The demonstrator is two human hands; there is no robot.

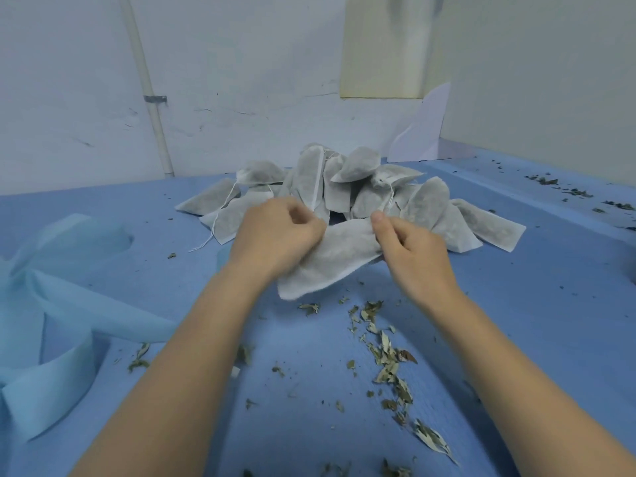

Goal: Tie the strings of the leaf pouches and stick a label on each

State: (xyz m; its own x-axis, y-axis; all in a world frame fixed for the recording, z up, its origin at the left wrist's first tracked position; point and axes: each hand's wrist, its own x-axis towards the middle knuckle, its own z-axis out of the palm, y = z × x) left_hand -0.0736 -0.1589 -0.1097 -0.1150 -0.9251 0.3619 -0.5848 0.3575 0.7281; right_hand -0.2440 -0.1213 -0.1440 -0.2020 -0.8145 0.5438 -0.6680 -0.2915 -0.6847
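- Two hands work one leaf pouch (330, 259) that lies between them, held just over the blue table (516, 304), in front of the pile of pouches (347, 187).
- Left hand (275, 235) has its fingers curled in, pinching the pouch's upper left edge; whether a string is between them cannot be told.
- Right hand (409, 249) grips the pouch's right end with its fingers folded under and the thumb (380, 223) pressed on top.
- Pouch looks like thin non-woven fabric: soft, light and limp, sagging toward its lower corner, with a loose fill of dried leaves that will likely shift and crumble if squeezed.
- Best hold is probably at the mouth, by the drawstring, not the belly; the fine white strings (220, 215) seen on the pile are thin and would slip, so fingertip pinches suit them.
- Many dried leaf bits (389, 352) lie scattered on the table near the person.
- Several light blue fabric strips (51, 304) lie at the left.
- No labels are visible.
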